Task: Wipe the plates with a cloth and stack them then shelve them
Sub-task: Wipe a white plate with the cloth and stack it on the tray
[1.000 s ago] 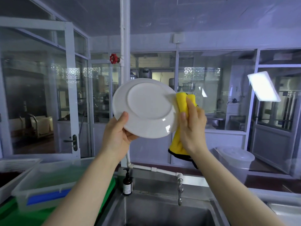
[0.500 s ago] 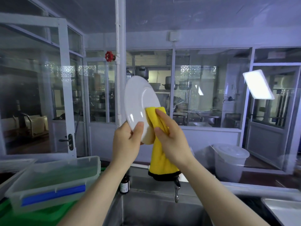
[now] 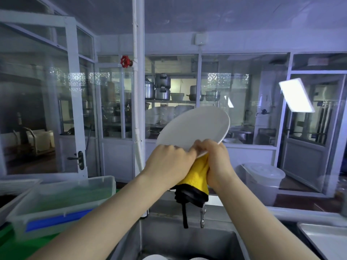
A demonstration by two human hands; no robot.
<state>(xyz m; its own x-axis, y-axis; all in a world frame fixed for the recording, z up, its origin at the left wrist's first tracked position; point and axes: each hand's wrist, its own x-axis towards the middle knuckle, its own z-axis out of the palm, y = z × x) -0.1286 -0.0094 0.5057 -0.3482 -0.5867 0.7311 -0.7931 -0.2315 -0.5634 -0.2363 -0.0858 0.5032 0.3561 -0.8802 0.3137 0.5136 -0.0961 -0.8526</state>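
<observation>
I hold a white plate (image 3: 195, 128) up over the sink, tilted so its upper face slopes toward me. My left hand (image 3: 169, 162) grips its near lower rim. My right hand (image 3: 216, 160) grips a yellow cloth (image 3: 197, 175) with black trim bunched against the plate's underside at the same rim. The cloth's black strap hangs down in front of the tap. White rims of more dishes (image 3: 155, 257) show at the bottom edge inside the sink.
A steel sink (image 3: 178, 241) lies below with a tap (image 3: 202, 216) at its back. A clear plastic bin (image 3: 62, 199) with a blue label sits left on a green surface. A metal tray (image 3: 326, 239) is at right. A lidded white bucket (image 3: 262, 177) stands behind the counter.
The plate has turned from edge-on and upright to a flatter tilt, leaning right. My right hand and the cloth have gone from the plate's face to under its lower rim. Both hands sit lower.
</observation>
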